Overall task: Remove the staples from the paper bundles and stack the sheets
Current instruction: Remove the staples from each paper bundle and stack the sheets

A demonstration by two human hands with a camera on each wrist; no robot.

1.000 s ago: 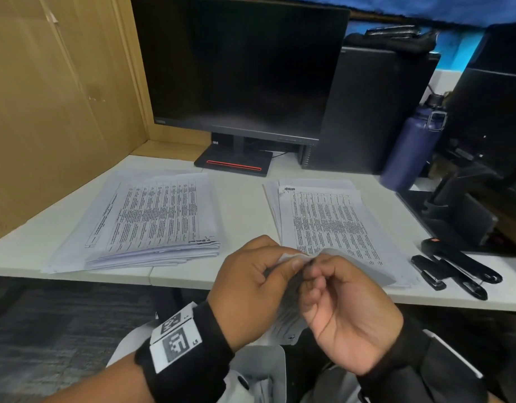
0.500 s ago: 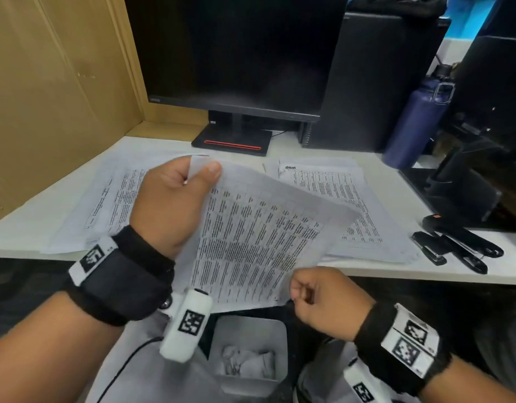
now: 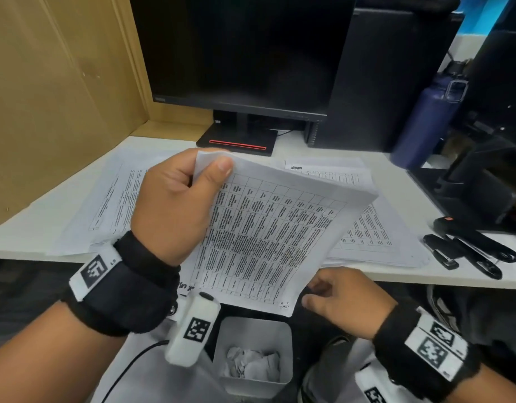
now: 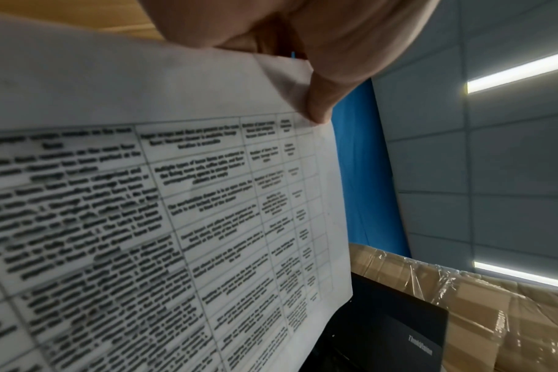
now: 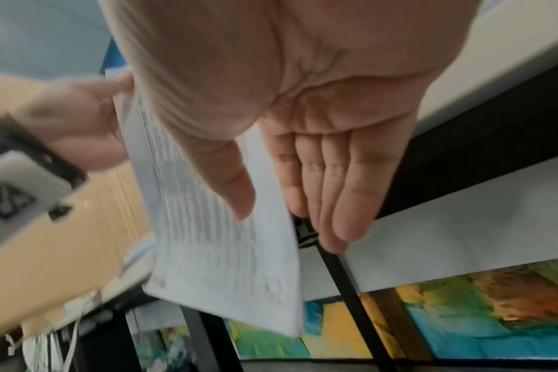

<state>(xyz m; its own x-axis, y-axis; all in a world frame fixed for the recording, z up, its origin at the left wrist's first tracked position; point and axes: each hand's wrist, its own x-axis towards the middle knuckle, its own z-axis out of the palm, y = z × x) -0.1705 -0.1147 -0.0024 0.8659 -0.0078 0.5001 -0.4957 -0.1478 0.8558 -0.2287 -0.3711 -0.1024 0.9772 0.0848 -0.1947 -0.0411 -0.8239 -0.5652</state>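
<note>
My left hand pinches the top left corner of a printed paper bundle and holds it tilted above the desk's front edge. The left wrist view shows the thumb pressed on the sheet. My right hand hangs just below the bundle's lower right corner, under the desk edge. The right wrist view shows that hand with straight fingers, holding nothing, beside the sheets. One stack of sheets lies on the desk at the left, another at the right. No staple is visible.
Black staplers or staple removers lie at the desk's right front. A grey bin with crumpled paper stands under the desk between my arms. A monitor, a computer case and a blue bottle line the back.
Both hands were pinching the bundle's corner close to my body. The left hand has lifted the sheets over the desk; the right hand has let go, dropped below the edge and straightened its fingers.
</note>
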